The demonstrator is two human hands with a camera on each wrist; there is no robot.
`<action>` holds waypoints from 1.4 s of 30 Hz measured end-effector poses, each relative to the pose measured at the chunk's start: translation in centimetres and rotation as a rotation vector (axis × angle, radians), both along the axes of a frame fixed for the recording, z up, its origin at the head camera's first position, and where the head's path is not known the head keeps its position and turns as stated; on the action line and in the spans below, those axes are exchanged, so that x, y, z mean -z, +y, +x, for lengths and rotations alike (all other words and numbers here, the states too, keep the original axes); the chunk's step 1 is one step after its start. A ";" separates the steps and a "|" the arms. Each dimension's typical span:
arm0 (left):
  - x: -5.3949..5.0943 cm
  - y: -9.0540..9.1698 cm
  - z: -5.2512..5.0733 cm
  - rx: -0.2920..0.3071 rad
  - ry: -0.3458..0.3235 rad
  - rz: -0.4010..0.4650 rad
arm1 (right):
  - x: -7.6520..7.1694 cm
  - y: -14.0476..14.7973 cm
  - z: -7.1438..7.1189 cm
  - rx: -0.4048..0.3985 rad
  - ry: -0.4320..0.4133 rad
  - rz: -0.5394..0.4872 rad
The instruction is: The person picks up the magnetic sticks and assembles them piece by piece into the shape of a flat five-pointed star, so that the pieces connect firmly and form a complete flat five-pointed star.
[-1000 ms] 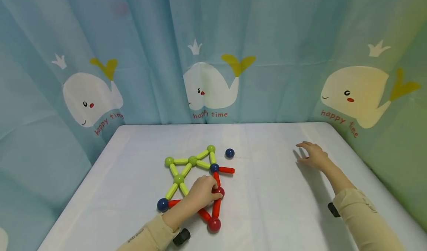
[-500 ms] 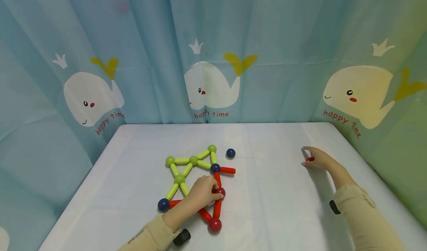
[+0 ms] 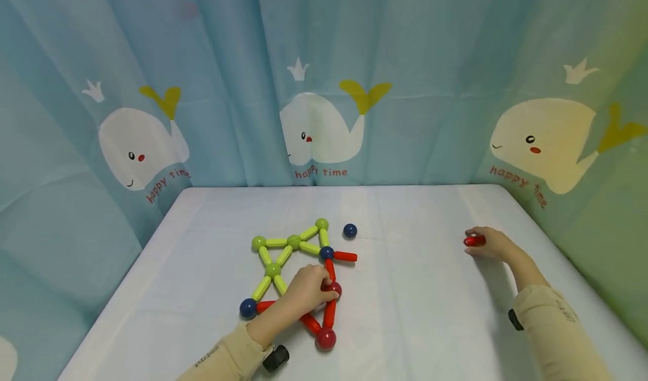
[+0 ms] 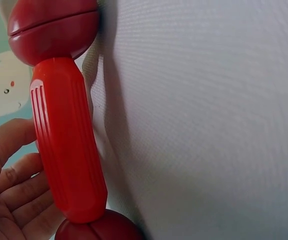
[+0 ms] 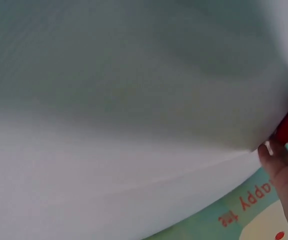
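A flat frame of green and red rods joined by balls lies on the table. My left hand (image 3: 304,291) reaches over its near part and pinches a red ball (image 3: 334,291) at its right side. A red rod (image 4: 69,140) runs from there to the nearest red ball (image 3: 325,339). Part of the frame is hidden under the left hand and forearm. Over at the right of the table, my right hand (image 3: 491,245) holds a loose red rod (image 3: 475,241) between thumb and fingers. That rod also shows at the edge of the right wrist view.
A loose blue ball (image 3: 350,231) lies just beyond the frame. One red rod (image 3: 346,256) sticks out rightward from a blue ball (image 3: 326,252) of the frame. The white table (image 3: 415,308) ends at a curtain (image 3: 425,77) behind and along the sides.
My right hand had nothing visible in it a second ago; a red rod then appeared in its fingers, and the hand shifted slightly right. My left hand stays on the red ball.
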State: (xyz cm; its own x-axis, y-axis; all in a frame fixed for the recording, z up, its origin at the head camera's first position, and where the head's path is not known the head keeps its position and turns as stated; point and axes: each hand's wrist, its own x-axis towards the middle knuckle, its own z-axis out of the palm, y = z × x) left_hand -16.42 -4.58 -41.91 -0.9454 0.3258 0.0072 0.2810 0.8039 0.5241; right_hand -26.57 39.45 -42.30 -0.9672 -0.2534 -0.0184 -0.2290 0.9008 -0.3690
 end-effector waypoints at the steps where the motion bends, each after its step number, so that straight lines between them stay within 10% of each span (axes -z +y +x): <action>1: 0.0 0.0 0.0 0.000 0.004 0.000 | -0.1 0.1 0.1 0.003 -0.005 -0.002; 28: 0.1 0.1 -0.1 -0.002 -0.028 0.013 | -0.1 -0.6 1.3 -0.054 0.111 0.096; 42: 0.1 0.2 0.0 -0.006 -0.015 0.012 | -0.6 -6.6 2.0 -0.149 0.214 0.076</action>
State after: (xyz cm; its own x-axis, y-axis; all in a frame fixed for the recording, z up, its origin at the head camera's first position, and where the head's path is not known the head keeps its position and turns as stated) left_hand -16.45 -4.42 -42.02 -0.9475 0.3197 -0.0037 0.2677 0.7996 0.5376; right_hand -24.60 32.83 -41.74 -0.9031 -0.3992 0.1585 -0.4270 0.8743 -0.2306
